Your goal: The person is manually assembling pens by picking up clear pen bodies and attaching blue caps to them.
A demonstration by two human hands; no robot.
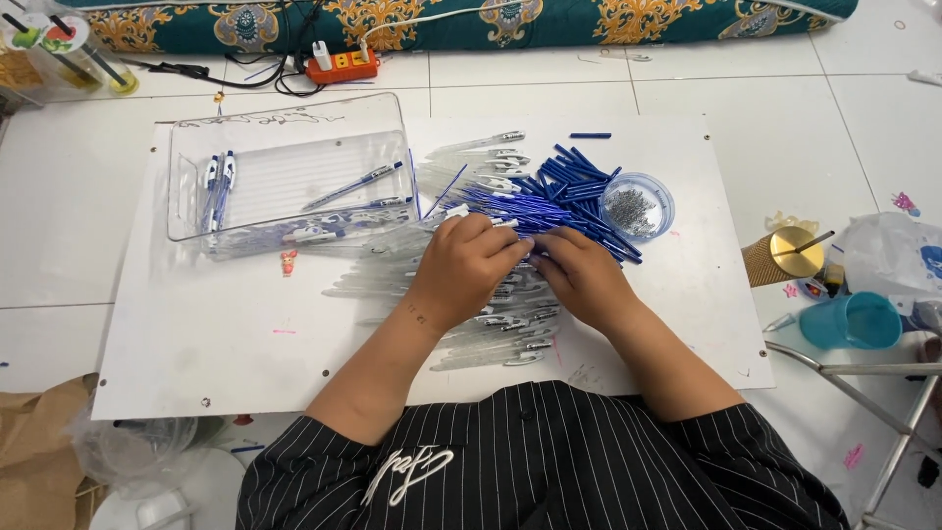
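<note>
The left hand [463,263] and right hand [579,275] are meeting fingertip to fingertip, pinching a clear pen barrel [517,257] lying crosswise between them, blue refills [549,206] fanning just beyond the knuckles.

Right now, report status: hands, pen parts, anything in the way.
Left hand and right hand together over clear pen barrels, grip hidden. Blue refills heaped just beyond. Finished pens in clear tray. Nothing blocking.

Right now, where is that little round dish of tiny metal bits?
In the head view, the small round dish sits on the white board, right of the blue refill pile, beyond the right hand.
</note>
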